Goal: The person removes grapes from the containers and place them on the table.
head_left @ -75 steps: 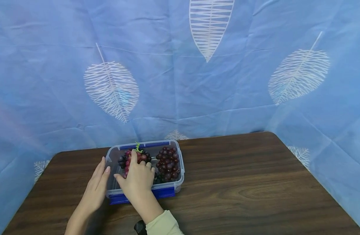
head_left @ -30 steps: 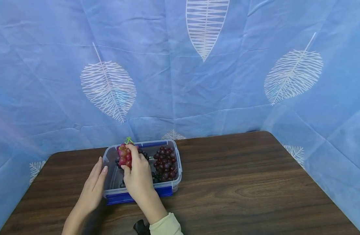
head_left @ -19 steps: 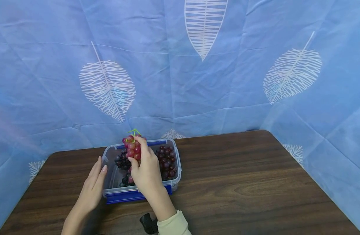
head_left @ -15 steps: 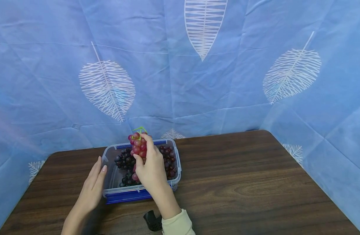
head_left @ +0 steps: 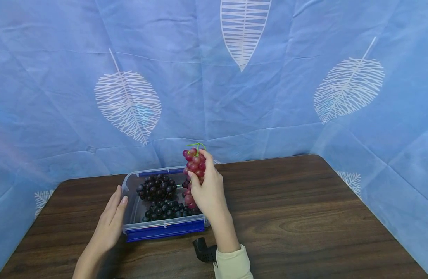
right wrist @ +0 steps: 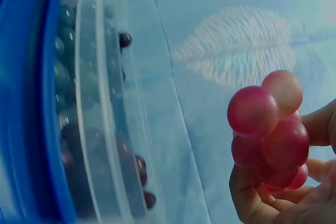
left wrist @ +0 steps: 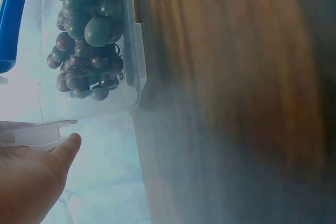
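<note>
A: Where is the bunch of red grapes (head_left: 195,164)?

B: Raised over the right end of the clear plastic container (head_left: 165,223), green stem upward. The right hand (head_left: 209,192) has it — thumb and fingers curled round the fruit.

A: And the left hand (head_left: 110,221)?

B: It lies flat along the container's left end, fingers straight and close together, curled round nothing.

A: What is inside the container?

B: One bunch of black grapes (head_left: 157,188) toward the back left, and a dark bluish bunch (head_left: 166,211) in front of it, along the near wall. A dark red bunch (right wrist: 140,170) sits at the right end — mostly hidden by the right hand and what it grips.

A: Anything around it?

B: A blue clasp (head_left: 165,232) on its near side, the wooden table (head_left: 304,217) underneath, and behind it a blue cloth (head_left: 186,104) printed with white leaves.
</note>
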`<move>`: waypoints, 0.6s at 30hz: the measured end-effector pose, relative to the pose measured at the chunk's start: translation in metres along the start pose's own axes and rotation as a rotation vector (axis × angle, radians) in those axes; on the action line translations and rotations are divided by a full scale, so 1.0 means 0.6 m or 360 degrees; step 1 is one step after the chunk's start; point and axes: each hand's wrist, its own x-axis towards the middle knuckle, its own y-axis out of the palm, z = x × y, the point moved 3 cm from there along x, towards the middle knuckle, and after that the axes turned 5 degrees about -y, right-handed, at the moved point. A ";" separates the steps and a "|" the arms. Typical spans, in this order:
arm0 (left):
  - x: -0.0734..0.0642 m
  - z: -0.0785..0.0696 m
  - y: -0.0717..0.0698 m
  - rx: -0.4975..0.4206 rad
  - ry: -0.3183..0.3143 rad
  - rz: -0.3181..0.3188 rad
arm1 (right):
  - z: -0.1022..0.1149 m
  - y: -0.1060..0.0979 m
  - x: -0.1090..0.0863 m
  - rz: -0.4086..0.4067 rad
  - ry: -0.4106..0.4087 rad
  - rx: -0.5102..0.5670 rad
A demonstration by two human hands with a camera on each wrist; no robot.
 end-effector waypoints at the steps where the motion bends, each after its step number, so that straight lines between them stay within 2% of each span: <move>1: 0.000 0.000 0.000 0.0004 -0.0004 -0.0001 | -0.003 -0.006 0.001 -0.0004 0.0006 -0.0016; 8: -0.001 0.000 0.000 0.0017 0.0009 -0.0006 | -0.022 -0.038 0.006 -0.0012 0.0029 -0.0104; 18: 0.000 0.001 0.000 0.0010 -0.0004 0.0006 | -0.045 -0.065 0.009 0.0021 0.0079 -0.0195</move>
